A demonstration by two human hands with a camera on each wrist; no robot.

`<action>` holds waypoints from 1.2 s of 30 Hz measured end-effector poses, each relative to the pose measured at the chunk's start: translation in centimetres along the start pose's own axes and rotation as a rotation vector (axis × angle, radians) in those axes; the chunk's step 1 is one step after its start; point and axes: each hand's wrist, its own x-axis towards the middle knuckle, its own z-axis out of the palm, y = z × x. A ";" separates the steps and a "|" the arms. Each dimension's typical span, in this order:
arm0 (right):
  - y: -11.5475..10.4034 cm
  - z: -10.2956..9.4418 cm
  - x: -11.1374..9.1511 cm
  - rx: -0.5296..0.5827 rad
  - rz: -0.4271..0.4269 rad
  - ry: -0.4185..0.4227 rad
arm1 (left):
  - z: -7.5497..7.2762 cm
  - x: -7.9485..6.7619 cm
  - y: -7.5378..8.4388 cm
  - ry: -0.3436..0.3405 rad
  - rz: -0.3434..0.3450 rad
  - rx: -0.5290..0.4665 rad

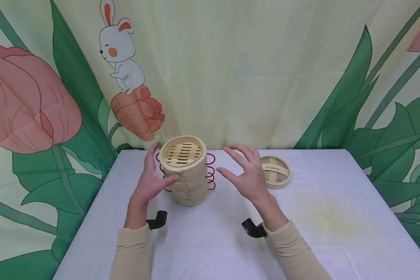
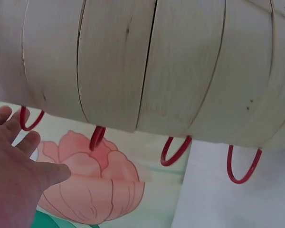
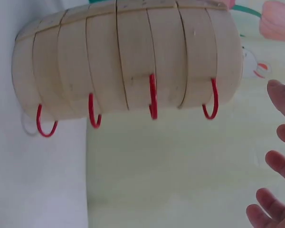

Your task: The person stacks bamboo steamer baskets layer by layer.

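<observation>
A stack of bamboo steamer baskets (image 1: 190, 188) stands upright on the table, and the slatted floor (image 1: 183, 153) of its top basket shows from above. Red ring handles (image 2: 175, 154) stick out along both sides. My left hand (image 1: 150, 175) is beside the stack on its left, fingers extended and thumb across the front of the upper baskets in the head view. To the right of the stack, my right hand (image 1: 246, 173) is spread, with a gap between its fingertips and the red rings. The right wrist view shows its fingers apart from the baskets (image 3: 133, 57).
A round bamboo lid (image 1: 276, 179) with a strap handle lies on the table behind my right hand. White cloth covers the table (image 1: 210, 249). Behind its far edge hangs a printed curtain (image 1: 259, 77). Black wrist-worn pieces (image 1: 157, 220) project inward from both wrists.
</observation>
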 end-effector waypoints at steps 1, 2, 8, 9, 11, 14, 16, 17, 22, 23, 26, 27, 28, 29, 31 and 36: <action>0.2 -0.2 -0.1 -0.004 0.005 0.003 | 0.1 0.1 0.0 -0.002 0.003 0.002; 0.4 -0.3 -0.2 -0.009 0.008 0.007 | 0.1 0.1 0.0 -0.005 0.004 0.005; 1.6 -1.3 -0.9 -0.037 0.056 0.008 | 0.4 0.3 0.1 -0.020 0.006 0.003; 1.7 -1.5 -1.0 -0.042 0.063 0.007 | 0.4 0.3 0.1 -0.021 0.005 0.002; 2.1 -1.8 -1.3 -0.051 0.073 0.010 | 0.5 0.4 0.1 -0.023 0.001 0.003; 2.8 -2.3 -1.6 -0.062 0.075 0.029 | 0.5 0.4 0.2 -0.016 -0.004 0.005; 3.3 -2.7 -1.8 -0.070 0.082 0.050 | 0.5 0.4 0.2 -0.013 -0.007 0.010; 3.5 -2.9 -1.9 -0.072 0.086 0.061 | 0.5 0.4 0.2 -0.011 -0.009 0.012; 4.8 -3.9 -2.4 -0.105 0.128 0.087 | 0.6 0.4 0.0 -0.017 -0.030 0.016; 5.0 -4.1 -2.6 -0.110 0.139 0.087 | 0.6 0.4 0.0 -0.019 -0.037 0.014; 5.6 -4.6 -2.9 -0.125 0.170 0.085 | 0.7 0.4 -0.1 -0.025 -0.059 0.003; 5.8 -4.7 -3.0 -0.126 0.181 0.086 | 0.7 0.4 -0.2 -0.026 -0.065 -0.002; 5.9 -4.9 -3.2 -0.127 0.192 0.087 | 0.7 0.4 -0.1 -0.025 -0.069 -0.009; 6.1 -5.0 -3.3 -0.129 0.204 0.088 | 0.7 0.4 -0.1 -0.025 -0.071 -0.014; 6.5 -5.3 -3.5 -0.135 0.225 0.086 | 0.8 0.4 -0.1 -0.024 -0.073 -0.022; 7.7 -6.0 -4.2 -0.156 0.252 0.082 | 0.9 0.4 0.0 -0.023 -0.080 -0.028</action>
